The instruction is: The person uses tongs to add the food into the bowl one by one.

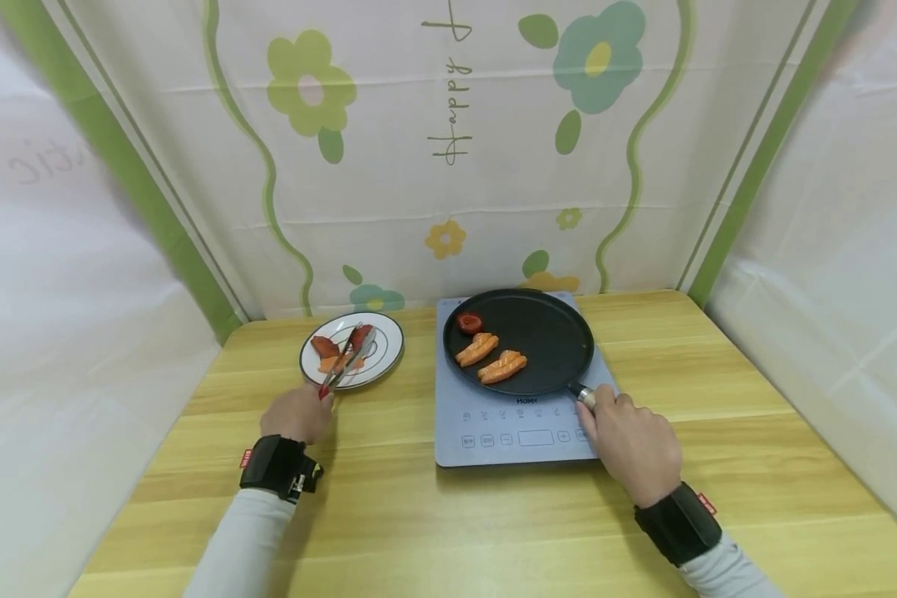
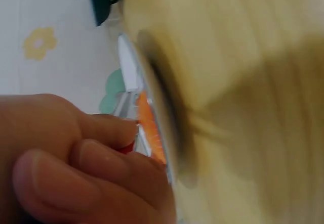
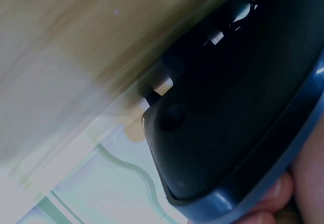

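My left hand [image 1: 296,413] holds red-handled metal tongs [image 1: 353,359] at the near left of a white plate [image 1: 394,353]. Their tips reach over a reddish piece of food [image 1: 360,335]; a browner piece [image 1: 325,346] and an orange slice [image 2: 148,125] lie beside it. Bent fingers [image 2: 106,166] show at the tongs' handle in the left wrist view. My right hand [image 1: 638,448] grips the handle [image 1: 585,396] of a flat black frying pan [image 1: 546,340]. In the pan are two scored orange pieces [image 1: 502,367] and a round red piece [image 1: 470,323].
The pan sits on a grey induction cooker [image 1: 486,448] with touch buttons along its front. Flowered white cloth [image 1: 389,183] hangs behind the wooden table [image 1: 389,531] and at both sides. A black wrist housing [image 3: 243,107] fills much of the right wrist view.
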A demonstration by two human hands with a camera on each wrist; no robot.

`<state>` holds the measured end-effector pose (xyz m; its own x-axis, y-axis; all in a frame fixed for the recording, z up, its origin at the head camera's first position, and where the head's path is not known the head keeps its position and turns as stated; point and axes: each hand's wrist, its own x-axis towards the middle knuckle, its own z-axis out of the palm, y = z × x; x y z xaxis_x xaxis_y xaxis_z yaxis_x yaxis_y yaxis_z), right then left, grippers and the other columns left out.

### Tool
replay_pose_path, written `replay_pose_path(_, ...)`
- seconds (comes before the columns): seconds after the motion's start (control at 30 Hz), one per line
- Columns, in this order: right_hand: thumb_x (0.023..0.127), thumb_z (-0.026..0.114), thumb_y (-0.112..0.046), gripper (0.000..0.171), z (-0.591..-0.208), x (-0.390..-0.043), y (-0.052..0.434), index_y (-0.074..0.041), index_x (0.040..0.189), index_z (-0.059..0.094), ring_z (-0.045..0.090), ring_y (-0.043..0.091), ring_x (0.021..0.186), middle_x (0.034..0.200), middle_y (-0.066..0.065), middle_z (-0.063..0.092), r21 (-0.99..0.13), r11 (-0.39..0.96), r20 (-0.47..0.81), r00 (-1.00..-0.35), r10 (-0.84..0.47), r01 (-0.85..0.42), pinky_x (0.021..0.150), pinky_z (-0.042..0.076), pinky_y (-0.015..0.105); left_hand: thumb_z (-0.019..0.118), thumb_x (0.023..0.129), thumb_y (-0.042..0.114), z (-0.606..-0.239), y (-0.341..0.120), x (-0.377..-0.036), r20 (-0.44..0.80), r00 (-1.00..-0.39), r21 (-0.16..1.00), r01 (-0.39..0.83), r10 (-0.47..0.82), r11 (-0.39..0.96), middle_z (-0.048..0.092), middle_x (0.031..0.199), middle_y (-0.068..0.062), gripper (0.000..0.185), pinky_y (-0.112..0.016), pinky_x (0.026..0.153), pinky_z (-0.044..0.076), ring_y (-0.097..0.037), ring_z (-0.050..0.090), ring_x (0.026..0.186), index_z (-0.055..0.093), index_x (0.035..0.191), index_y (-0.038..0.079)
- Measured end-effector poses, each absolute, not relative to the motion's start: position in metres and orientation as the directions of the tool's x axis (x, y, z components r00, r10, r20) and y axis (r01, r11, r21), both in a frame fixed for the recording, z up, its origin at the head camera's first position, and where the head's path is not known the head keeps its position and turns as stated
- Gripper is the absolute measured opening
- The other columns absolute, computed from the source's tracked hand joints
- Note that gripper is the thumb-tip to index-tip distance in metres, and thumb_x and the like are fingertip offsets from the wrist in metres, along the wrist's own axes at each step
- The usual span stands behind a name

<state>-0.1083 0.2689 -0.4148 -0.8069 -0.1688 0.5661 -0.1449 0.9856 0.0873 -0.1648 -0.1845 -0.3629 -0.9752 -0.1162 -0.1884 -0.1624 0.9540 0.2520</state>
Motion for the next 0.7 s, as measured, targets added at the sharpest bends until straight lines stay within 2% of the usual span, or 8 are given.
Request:
replay_pose_path(0.33,0.097,0.076,-0.035,0.046,-0.414,-0.108,0.270,-0.006,0.079,0.045,0.030,0.014,0.041,0.059,0.002,0.035,0.086,0.985,0.569,-0.804,-0.172,-0.149,0.040,0.018,0.027,0.052,0.109,0.034,-0.387,-0.185,-0.161,-0.074,-0.988,0.215,-0.148,-0.135,0.965,0.066,0.085,-0.018,0.040,-0.046,0.058,0.049,-0.032,0.063,0.072,0.066,0.092,0.001)
replay_pose_path(0.7,0.097,0.076,-0.036,0.046,-0.414,-0.108,0.270,-0.005,0.080,0.046,0.030,0.014,0.041,0.059,0.002,0.035,0.083,0.985,0.563,-0.809,-0.171,-0.150,0.041,0.018,0.027,0.051,0.109,0.033,-0.396,-0.187,-0.154,-0.007,-0.992,0.237,-0.121,-0.123,0.964,0.060,0.077,-0.014,0.040,-0.041,0.055,0.043,-0.029,0.056,0.067,0.061,0.087,0.001)
